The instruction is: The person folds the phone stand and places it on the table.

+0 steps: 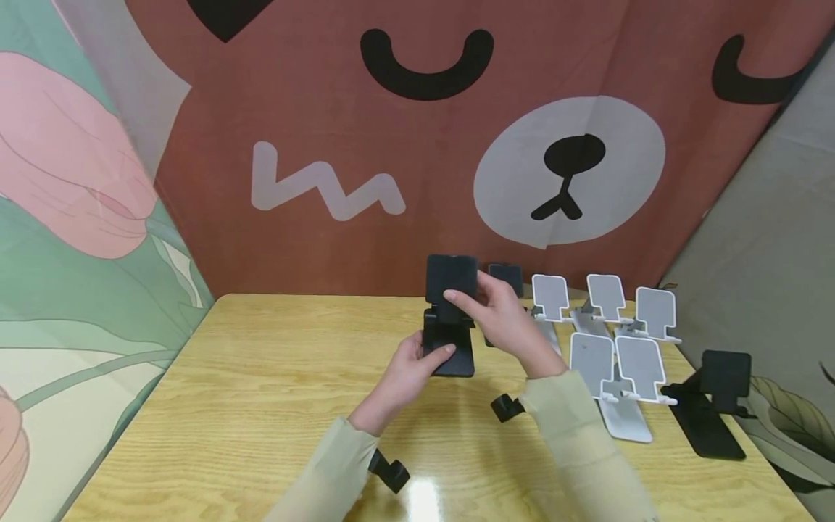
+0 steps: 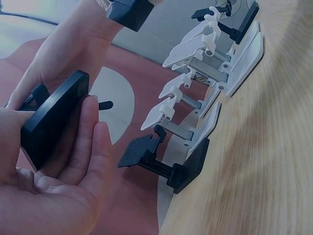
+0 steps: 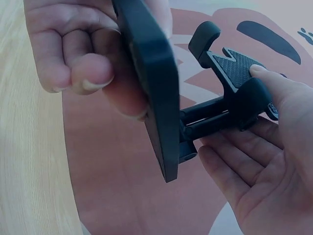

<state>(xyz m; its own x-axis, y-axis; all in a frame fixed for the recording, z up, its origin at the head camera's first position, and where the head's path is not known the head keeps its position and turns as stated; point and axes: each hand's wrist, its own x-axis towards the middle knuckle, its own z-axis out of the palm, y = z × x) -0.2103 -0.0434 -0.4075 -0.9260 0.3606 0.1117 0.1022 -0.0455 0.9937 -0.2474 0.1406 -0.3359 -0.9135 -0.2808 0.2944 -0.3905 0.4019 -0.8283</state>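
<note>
A black folding stand [image 1: 450, 279] is held up above the table in both hands. My left hand [image 1: 406, 373] grips its base plate, thumb on the face, fingers behind; the left wrist view shows these fingers under the thick plate [image 2: 56, 117]. My right hand [image 1: 505, 315] pinches the upper plate at its right edge, thumb in front. In the right wrist view the base [image 3: 161, 93] stands edge-on, joined by a two-bar arm [image 3: 208, 117] to the upper plate [image 3: 234, 71], which has hooked ends and my right thumb on it.
White stands [image 1: 590, 362] stand in rows at the right of the wooden table [image 1: 261, 391]. One black stand [image 1: 707, 428] is at the right edge, another [image 1: 505, 275] behind my right hand. A printed cloth [image 1: 313, 246] hangs behind the table.
</note>
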